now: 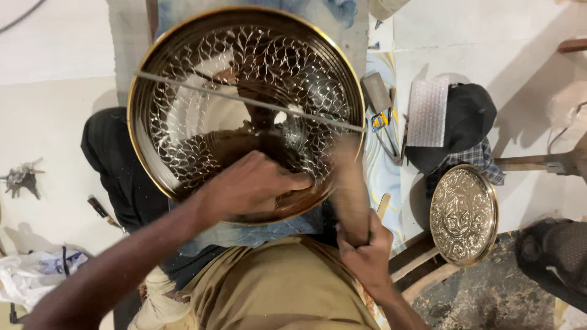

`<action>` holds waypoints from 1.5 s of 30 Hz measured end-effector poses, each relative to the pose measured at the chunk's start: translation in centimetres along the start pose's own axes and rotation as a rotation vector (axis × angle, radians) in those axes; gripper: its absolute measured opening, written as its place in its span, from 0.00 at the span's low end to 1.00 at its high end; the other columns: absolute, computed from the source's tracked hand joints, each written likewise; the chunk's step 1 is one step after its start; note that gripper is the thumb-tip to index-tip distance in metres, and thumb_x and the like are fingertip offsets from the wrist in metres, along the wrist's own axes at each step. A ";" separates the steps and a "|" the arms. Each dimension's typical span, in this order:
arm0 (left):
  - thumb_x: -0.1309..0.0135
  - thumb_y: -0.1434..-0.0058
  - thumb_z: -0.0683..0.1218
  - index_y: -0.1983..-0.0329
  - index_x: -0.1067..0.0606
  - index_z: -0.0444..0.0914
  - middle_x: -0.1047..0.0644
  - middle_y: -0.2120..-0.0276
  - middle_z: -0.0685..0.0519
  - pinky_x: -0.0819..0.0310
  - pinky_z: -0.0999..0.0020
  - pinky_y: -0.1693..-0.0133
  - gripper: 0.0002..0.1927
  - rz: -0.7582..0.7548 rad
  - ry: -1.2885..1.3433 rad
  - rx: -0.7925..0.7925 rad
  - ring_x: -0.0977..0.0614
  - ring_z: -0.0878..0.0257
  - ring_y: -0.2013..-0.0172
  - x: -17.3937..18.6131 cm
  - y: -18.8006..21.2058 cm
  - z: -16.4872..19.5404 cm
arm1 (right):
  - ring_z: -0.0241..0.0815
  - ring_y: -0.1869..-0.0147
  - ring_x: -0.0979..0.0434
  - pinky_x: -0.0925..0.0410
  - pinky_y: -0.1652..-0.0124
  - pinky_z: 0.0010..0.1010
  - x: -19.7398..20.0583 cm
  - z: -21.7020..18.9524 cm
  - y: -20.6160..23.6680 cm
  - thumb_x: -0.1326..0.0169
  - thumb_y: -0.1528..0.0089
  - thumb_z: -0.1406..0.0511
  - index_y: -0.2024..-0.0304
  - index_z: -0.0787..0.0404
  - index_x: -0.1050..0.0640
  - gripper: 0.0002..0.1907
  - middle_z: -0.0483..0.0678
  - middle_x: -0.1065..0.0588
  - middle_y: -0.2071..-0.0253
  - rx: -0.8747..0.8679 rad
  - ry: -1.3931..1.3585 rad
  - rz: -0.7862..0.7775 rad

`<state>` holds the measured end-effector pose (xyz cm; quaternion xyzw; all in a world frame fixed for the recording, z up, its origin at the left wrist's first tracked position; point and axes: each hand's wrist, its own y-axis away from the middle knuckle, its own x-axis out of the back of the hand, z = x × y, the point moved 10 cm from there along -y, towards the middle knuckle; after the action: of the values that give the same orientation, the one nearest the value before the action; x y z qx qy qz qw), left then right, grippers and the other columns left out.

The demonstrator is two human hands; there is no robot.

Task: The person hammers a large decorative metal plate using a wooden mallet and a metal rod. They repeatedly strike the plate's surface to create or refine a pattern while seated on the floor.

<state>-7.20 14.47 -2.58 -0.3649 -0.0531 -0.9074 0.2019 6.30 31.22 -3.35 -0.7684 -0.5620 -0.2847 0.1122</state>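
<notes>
Brass tray: a large round engraved tray (244,91) with a leaf pattern and a bright gold rim rests tilted on my lap, its face turned up towards me.
Left hand: my left hand (254,186) lies pressed on the lower part of the tray's face, fingers curled and bearing down to steady it; it grips nothing else that I can see.
Right hand: my right hand (364,244) is clenched round the handle of a tool (350,183) that rises to the tray's lower right edge; the tool is blurred with motion, so I cannot tell its kind.
Straight bar: a thin grey rod (244,99) crosses the tray from upper left to right rim; whether it touches the metal I cannot tell.
Step in hand: I judge this to be working the surface near the lower right rim, one hand bracing, the other driving the tool.
Next move: it seems to call for a firm brace and short, controlled strokes, then a turn of the tray to bring a fresh part under the tool.
Second tray: a smaller embossed round tray (463,214) leans on wooden legs to my right, well apart.
Floor: a black cloth (465,116), a bubble-wrap piece (427,113) and a bunch of keys (21,178) lie around me.
</notes>
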 end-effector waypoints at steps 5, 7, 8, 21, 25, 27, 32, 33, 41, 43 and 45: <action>0.41 0.53 0.40 0.48 0.23 0.43 0.23 0.81 0.45 0.26 0.54 0.75 0.25 0.164 0.018 0.182 0.21 0.50 0.81 -0.4 1.9 -1.4 | 0.57 0.71 0.22 0.31 0.70 0.39 -0.1 -3.6 -3.6 0.37 0.53 0.69 0.60 0.67 0.27 0.20 0.58 0.25 0.75 0.044 0.342 -0.257; 0.38 0.49 0.42 0.51 0.23 0.42 0.23 0.81 0.45 0.27 0.52 0.76 0.20 0.307 0.038 0.185 0.21 0.49 0.81 0.3 2.9 -1.2 | 0.64 0.70 0.26 0.31 0.69 0.42 0.5 -4.0 -4.8 0.38 0.47 0.68 0.61 0.67 0.28 0.15 0.59 0.26 0.77 -0.048 0.119 -0.163; 0.40 0.53 0.40 0.52 0.23 0.41 0.23 0.81 0.45 0.26 0.52 0.74 0.22 0.359 0.018 0.195 0.20 0.48 0.80 0.5 3.3 -1.2 | 0.64 0.69 0.24 0.30 0.69 0.43 0.2 -5.2 -5.3 0.39 0.50 0.68 0.60 0.67 0.28 0.18 0.60 0.25 0.75 0.053 0.188 -0.245; 0.48 0.57 0.32 0.49 0.24 0.38 0.18 0.72 0.45 0.20 0.58 0.71 0.28 0.601 0.087 0.310 0.15 0.50 0.73 0.0 5.9 -1.3 | 0.55 0.75 0.22 0.31 0.73 0.43 -1.9 -8.5 -9.4 0.42 0.54 0.71 0.56 0.68 0.32 0.24 0.61 0.26 0.77 0.155 0.365 -0.559; 0.48 0.55 0.32 0.52 0.25 0.39 0.17 0.70 0.46 0.18 0.58 0.67 0.24 0.623 0.034 0.306 0.15 0.50 0.72 0.0 6.0 -0.7 | 0.53 0.72 0.22 0.29 0.70 0.41 -3.4 -10.9 -8.5 0.41 0.58 0.72 0.58 0.68 0.30 0.25 0.60 0.24 0.70 0.401 0.494 -0.628; 0.47 0.56 0.31 0.50 0.24 0.38 0.18 0.71 0.45 0.19 0.58 0.68 0.26 0.612 0.043 0.323 0.15 0.49 0.72 -0.1 6.1 -0.8 | 0.49 0.72 0.21 0.28 0.70 0.38 -3.2 -11.2 -8.7 0.41 0.54 0.71 0.55 0.68 0.32 0.25 0.59 0.25 0.73 0.302 0.256 -0.616; 0.46 0.53 0.31 0.55 0.23 0.37 0.16 0.68 0.49 0.16 0.66 0.66 0.20 0.702 0.172 0.368 0.15 0.61 0.75 1.1 7.0 -1.1 | 0.48 0.70 0.21 0.28 0.69 0.38 -3.7 -10.6 -8.4 0.37 0.51 0.70 0.53 0.65 0.29 0.24 0.54 0.23 0.70 0.319 0.490 -0.661; 0.47 0.51 0.30 0.53 0.23 0.36 0.15 0.66 0.50 0.16 0.67 0.65 0.21 0.766 0.278 0.420 0.15 0.63 0.76 1.4 7.5 -1.5 | 0.45 0.69 0.19 0.27 0.69 0.36 -3.2 -11.4 -8.4 0.37 0.48 0.71 0.51 0.66 0.29 0.24 0.52 0.22 0.70 0.334 0.287 -0.603; 0.49 0.43 0.26 0.52 0.25 0.29 0.17 0.61 0.46 0.18 0.71 0.53 0.16 1.233 0.680 0.554 0.14 0.63 0.56 1.5 9.2 -0.4 | 0.32 0.78 0.27 0.33 0.78 0.24 -4.3 -7.2 -6.5 0.36 0.42 0.70 0.49 0.67 0.26 0.21 0.45 0.25 0.76 -0.071 -0.516 -0.492; 0.56 0.48 0.25 0.51 0.25 0.28 0.17 0.60 0.46 0.17 0.67 0.50 0.22 1.230 0.512 0.548 0.15 0.63 0.53 1.9 9.1 0.5 | 0.33 0.76 0.28 0.34 0.76 0.24 -4.4 -6.6 -6.6 0.33 0.46 0.70 0.50 0.67 0.25 0.22 0.45 0.25 0.75 -0.043 -0.256 -0.478; 0.54 0.45 0.25 0.51 0.26 0.29 0.16 0.62 0.47 0.18 0.69 0.55 0.19 1.218 0.457 0.596 0.14 0.64 0.57 1.6 9.2 0.4 | 0.40 0.70 0.24 0.30 0.70 0.27 -3.1 -9.3 -7.4 0.34 0.44 0.70 0.52 0.66 0.25 0.20 0.48 0.23 0.70 0.249 -0.109 -0.396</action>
<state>-4.26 5.69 -1.71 -0.0597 -0.0420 -0.6339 0.7699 -4.09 26.70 1.42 -0.6377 -0.7378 -0.1877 0.1173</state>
